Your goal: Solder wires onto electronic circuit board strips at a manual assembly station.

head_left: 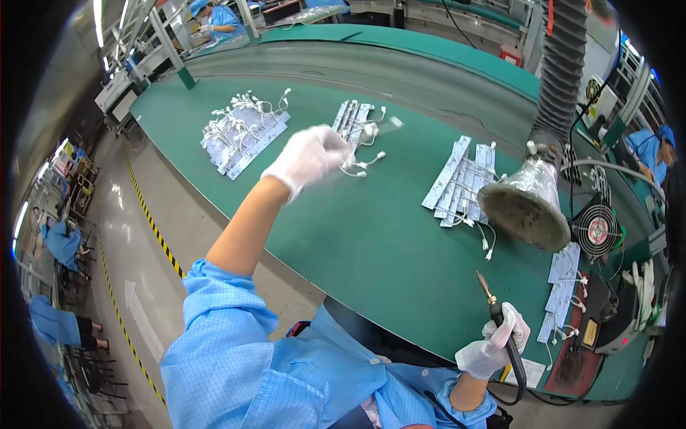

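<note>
LED strips with white wire leads lie in loose heaps across the green workbench (371,236), the biggest heap (239,132) at about eleven o'clock, another (461,182) at two o'clock under the fume extraction hood (525,204), which hangs low on its ribbed hose (564,64), probably so that it draws smoke off right where the joints are made. A smaller stack (357,118) sits at twelve o'clock, and the left hand (307,159), gloved in white, reaches out over its near end; motion blur hides whether the fingers are closing on a strip or a lead, so I cannot tell. Right hand (493,347), at five o'clock near the bench edge, has its gloved fingers wrapped around a soldering iron (500,318), tip tilted up and away, seemingly parked clear of the strips. A small fan (597,230) stands at three o'clock.
</note>
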Available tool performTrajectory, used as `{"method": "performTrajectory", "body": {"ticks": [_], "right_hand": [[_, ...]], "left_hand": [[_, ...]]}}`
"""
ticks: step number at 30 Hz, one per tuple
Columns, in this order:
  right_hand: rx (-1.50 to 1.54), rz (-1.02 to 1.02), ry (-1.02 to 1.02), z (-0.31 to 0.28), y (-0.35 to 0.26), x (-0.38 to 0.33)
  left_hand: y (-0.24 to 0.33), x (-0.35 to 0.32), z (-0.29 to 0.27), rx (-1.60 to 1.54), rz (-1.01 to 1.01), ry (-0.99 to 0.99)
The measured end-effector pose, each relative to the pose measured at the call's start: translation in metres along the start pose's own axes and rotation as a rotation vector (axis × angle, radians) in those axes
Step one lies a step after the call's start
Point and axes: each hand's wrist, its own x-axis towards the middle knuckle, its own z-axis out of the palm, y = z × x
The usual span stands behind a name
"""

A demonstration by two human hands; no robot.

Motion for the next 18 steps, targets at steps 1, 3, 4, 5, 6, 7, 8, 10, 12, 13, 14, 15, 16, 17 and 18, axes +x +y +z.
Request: {"method": "performTrajectory", "body": {"ticks": [1,3,4,5,6,7,8,10,12,13,14,15,16,17,18], "right_hand": [[0.057,-0.066,0.016,0.005,0.003,0.001],[0.078,-0.019,0.005,0.007,0.001,0.000],[0.075,0.042,0.004,0.006,0.000,-0.001],[0.085,0.041,-0.013,0.007,-0.001,0.000],[0.085,0.034,-0.009,0.005,0.003,0.001],[0.033,0.011,-0.008,0.002,0.011,0.000],[-0.017,-0.006,-0.009,0.000,0.012,0.000],[-0.008,0.006,-0.015,-0.002,0.005,0.004],[0.005,0.017,-0.025,0.003,-0.004,0.008],[0.054,0.036,-0.041,0.007,-0.007,0.009],[0.098,0.053,-0.054,0.010,-0.008,0.010],[0.093,0.124,-0.049,0.009,-0.010,0.010],[0.132,0.155,-0.025,0.008,-0.008,0.010],[0.112,0.141,-0.050,0.009,-0.011,0.010],[0.080,0.128,-0.070,0.008,-0.013,0.012]], "left_hand": [[-0.021,0.023,-0.002,-0.033,-0.039,0.132],[-0.082,0.070,0.003,0.125,0.020,0.398],[-0.105,0.084,0.012,0.135,0.013,0.393],[-0.134,0.094,0.026,0.189,0.040,0.417],[-0.151,0.103,0.038,0.238,0.072,0.432],[-0.146,0.105,0.045,0.228,0.085,0.422],[-0.140,0.103,0.049,0.204,0.072,0.427],[-0.133,0.102,0.054,0.177,0.164,0.469],[-0.147,0.106,0.049,0.118,0.182,0.623],[-0.154,0.105,0.047,0.076,0.136,0.725],[-0.149,0.103,0.049,0.029,0.089,0.822],[-0.117,0.097,0.056,0.011,0.160,0.840],[-0.084,0.088,0.064,-0.014,0.230,0.858],[-0.065,0.078,0.071,-0.117,0.314,0.755],[-0.032,0.061,0.077,-0.145,0.354,0.510]]}}
